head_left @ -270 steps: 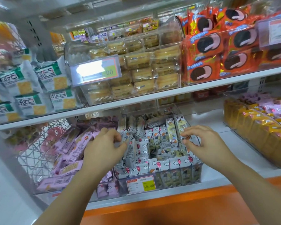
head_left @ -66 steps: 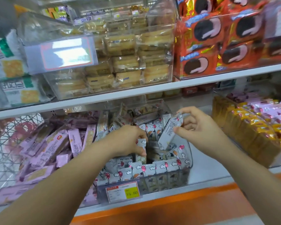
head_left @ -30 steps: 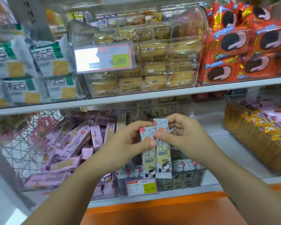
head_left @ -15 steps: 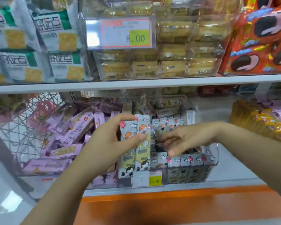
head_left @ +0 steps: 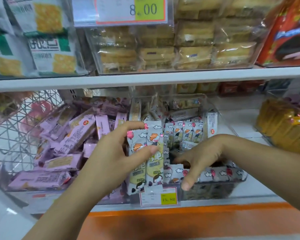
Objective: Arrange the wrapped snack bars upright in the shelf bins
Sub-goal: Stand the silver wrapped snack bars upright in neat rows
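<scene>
My left hand [head_left: 114,153] grips two grey cartoon-printed snack bars [head_left: 151,156] upright, thumb across their fronts, just in front of the clear bin [head_left: 239,181] on the lower shelf. That bin holds several more of the same bars [head_left: 185,134], most standing in rows. My right hand [head_left: 201,156] reaches down into the gap in the bin's middle, fingers spread among the bars and thumb over the front row [head_left: 218,174]; whether it holds a bar is hidden.
A clear bin to the left holds loose purple bars [head_left: 71,135]. A wire basket [head_left: 12,122] stands further left. Yellow packs [head_left: 284,129] lie at the right. The upper shelf [head_left: 145,77] carries cracker packs, cake packs and red packs. A price tag [head_left: 158,196] hangs on the bin's front.
The view has moved closer and lower. My right hand has gone deeper into the bin's gap. My left hand still holds the two bars upright in about the same place.
</scene>
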Motion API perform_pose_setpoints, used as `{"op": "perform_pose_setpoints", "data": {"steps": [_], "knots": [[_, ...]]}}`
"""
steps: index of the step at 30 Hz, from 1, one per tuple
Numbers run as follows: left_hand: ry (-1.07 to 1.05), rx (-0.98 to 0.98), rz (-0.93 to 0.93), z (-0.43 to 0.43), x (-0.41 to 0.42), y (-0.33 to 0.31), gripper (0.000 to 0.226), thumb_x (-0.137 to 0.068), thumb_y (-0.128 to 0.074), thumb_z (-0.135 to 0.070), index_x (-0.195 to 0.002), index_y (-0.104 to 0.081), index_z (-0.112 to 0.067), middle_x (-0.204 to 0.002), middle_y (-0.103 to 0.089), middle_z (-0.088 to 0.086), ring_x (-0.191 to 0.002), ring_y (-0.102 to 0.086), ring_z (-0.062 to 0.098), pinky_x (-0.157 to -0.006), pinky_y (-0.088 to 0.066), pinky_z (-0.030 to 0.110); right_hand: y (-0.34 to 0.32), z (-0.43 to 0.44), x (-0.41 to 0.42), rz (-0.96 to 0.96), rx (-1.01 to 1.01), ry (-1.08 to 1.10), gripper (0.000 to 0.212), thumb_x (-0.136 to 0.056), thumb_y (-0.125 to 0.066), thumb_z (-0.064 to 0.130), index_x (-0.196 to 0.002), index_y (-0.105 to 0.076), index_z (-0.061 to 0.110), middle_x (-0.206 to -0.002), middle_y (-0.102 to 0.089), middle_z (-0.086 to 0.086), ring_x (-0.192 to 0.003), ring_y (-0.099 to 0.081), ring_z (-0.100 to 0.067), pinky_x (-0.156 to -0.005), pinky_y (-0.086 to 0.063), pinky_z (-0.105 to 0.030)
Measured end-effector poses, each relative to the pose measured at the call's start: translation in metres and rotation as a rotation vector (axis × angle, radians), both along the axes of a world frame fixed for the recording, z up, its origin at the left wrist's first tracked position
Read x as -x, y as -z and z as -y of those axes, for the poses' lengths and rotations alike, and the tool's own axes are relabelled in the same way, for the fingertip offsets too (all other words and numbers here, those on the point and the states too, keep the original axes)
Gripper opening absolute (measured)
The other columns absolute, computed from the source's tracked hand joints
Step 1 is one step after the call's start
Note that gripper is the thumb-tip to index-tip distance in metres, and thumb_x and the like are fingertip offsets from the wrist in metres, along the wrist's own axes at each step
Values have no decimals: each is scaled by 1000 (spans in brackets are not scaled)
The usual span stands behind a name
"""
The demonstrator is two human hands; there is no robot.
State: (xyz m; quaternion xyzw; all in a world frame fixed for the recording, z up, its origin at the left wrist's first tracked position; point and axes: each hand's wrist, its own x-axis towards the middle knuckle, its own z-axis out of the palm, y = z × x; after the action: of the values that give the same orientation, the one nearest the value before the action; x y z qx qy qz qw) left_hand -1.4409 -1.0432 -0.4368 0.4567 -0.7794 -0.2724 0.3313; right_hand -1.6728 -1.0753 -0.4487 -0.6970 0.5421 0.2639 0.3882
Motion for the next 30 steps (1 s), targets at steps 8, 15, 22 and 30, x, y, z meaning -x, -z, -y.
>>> {"op": "perform_pose_setpoints", "data": {"steps": [8, 15, 22, 30], "knots": [[-10, -5, -6, -2, 2, -3, 46, -55, -52, -81, -98, -43, -67, -90, -64, 22, -75, -60, 30, -70, -48, 38, -11, -8, 5, 159, 40, 89, 85, -84, -59, 49, -149, -17, 15, -157, -18, -1, -142, -21, -16, -111, -23, -28], [2, 13, -49, -6, 8, -10, 40, -62, -56, -75, -98, -45, -63, -93, -65, 18, -77, -61, 30, -74, -51, 38, -30, -15, 2, 125, 148, 78, 70, -81, -64, 51, -139, -42, 20, -150, -34, 2, -137, -33, -18, -113, -28, -37], [-5, -13, -80, -13, 13, -12, 43, -58, -57, -67, -98, -44, -58, -100, -41, -43, -92, -43, -26, -77, -38, 8, -39, -24, 3, 231, 286, 176, 23, -83, -66, 42, -78, -67, 20, -64, -56, 12, -59, -53, -1, -61, -47, -16], [35, 33, -102, -17, 30, -28, 38, -62, -57, -70, -97, -46, -58, -101, -59, -23, -86, -57, 10, -74, -46, 17, -32, -59, 34, 315, 835, 275, 12, -76, -74, 29, -72, -64, 28, -85, -62, 21, -77, -55, 6, -65, -40, -11]]}}
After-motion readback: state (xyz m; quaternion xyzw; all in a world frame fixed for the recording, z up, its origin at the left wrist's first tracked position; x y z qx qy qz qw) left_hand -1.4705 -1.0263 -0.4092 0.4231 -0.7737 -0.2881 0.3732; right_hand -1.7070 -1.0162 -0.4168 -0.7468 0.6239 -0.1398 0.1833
